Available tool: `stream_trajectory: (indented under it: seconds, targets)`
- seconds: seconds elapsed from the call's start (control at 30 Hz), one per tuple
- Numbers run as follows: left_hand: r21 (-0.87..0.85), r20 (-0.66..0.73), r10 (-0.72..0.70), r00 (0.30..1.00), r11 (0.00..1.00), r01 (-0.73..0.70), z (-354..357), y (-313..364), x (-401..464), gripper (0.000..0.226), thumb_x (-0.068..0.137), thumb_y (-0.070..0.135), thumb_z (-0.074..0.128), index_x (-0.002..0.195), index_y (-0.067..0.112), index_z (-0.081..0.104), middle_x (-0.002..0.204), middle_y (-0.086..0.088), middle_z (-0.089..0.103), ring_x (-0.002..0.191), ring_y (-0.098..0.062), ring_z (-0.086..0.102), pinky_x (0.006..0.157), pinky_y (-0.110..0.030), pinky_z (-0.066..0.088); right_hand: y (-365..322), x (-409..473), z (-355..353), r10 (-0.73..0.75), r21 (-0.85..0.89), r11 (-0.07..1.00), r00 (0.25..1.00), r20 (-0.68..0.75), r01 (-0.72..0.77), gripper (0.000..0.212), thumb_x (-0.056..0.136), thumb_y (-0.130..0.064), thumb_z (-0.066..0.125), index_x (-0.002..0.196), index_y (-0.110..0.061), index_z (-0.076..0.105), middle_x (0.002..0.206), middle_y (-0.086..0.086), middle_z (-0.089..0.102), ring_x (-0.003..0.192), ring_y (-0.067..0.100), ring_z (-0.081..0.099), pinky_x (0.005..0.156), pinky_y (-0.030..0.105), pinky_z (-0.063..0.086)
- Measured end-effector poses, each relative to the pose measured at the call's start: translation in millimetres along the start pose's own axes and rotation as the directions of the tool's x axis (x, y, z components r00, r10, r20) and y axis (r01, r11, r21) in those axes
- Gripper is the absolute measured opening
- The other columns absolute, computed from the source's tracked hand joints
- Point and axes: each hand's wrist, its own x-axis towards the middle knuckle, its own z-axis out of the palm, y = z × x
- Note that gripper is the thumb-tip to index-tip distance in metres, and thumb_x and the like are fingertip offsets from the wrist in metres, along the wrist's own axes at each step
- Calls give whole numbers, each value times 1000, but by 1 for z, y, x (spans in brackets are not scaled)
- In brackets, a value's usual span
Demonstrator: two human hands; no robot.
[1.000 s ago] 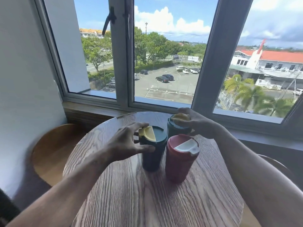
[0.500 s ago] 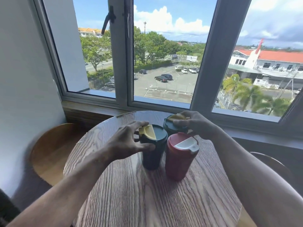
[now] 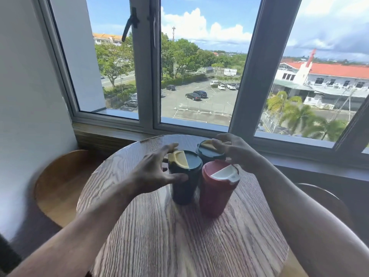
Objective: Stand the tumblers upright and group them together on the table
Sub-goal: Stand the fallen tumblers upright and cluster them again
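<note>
Your round wooden table has its far edge close against the window sill; bare wood lies open toward you in front of the tumblers and to their left, less to the right, where your right forearm crosses the rim. Three tumblers stand upright in a tight cluster on the far half, long axes vertical, all lidded, contents hidden. The dark tumbler sits left, its yellow flap toward the far left. The red tumbler stands just beside it on the right and nearest you, white flap toward the far right; whether they touch is unclear. The teal tumbler stands behind both, largely hidden. Your left hand is spread wide around the dark tumbler, thumb tip at its near side, fingers curved by the lid, not closed. Your right hand rests loose fingers on the teal tumbler's lid, no grip evident. A wooden stool sits lower left.
</note>
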Motion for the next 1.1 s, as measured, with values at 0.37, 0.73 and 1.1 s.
stream_trajectory:
  seconds: [0.37,0.73,1.1]
  targets:
    - [-128,-14,-55,998,990,53,-2,-9,-6,118,53,47,86,149,29,21,140,8,48,112,-11,55,91,-27,49,4,-106,-18,-170,-83,982,985,-11,168,73,69,-65,73,130,-31,53,123,-13,61,108,5,62,77,17,52]
    - [-228,-32,-55,998,972,46,8,-12,-1,117,48,39,89,147,28,29,138,4,49,114,-17,59,87,-22,54,12,-111,13,-172,-181,969,985,9,171,85,60,-25,93,130,-34,46,103,-19,63,88,-13,63,73,4,46]
    - [-231,-18,-63,998,971,57,9,-14,-2,114,50,40,90,146,30,29,140,5,47,113,-14,57,89,-22,52,17,-111,9,-141,-91,985,989,50,145,103,58,-28,91,144,-31,34,123,-8,59,101,4,66,87,25,55]
